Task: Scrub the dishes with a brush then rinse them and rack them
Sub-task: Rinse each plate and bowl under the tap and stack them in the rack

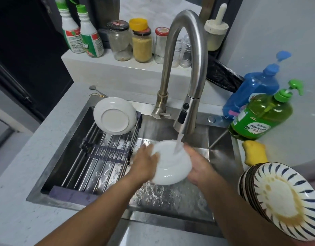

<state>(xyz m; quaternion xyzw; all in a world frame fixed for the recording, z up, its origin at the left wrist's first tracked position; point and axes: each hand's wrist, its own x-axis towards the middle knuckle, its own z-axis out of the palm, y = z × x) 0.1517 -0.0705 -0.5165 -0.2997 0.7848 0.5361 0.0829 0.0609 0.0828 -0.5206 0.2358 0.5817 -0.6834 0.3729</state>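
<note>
A white plate point(172, 167) is held over the steel sink point(222, 157), under the running stream from the tall faucet point(186, 114). My left hand point(146, 164) grips its left rim with the thumb over the edge. My right hand point(197, 167) holds the right rim from the side. Another white plate point(115, 116) leans upside down on the roll-up rack point(100, 157) across the sink's left half. A stack of dirty blue-striped plates point(280, 197) stands on the counter at the right. No brush is in view.
A yellow sponge point(254, 153) lies right of the sink. Behind it stand a green soap bottle point(263, 114) and a blue pump bottle point(256, 87). Jars point(141, 43) and spray bottles point(82, 36) line the back ledge. A spoon point(95, 89) lies behind the rack.
</note>
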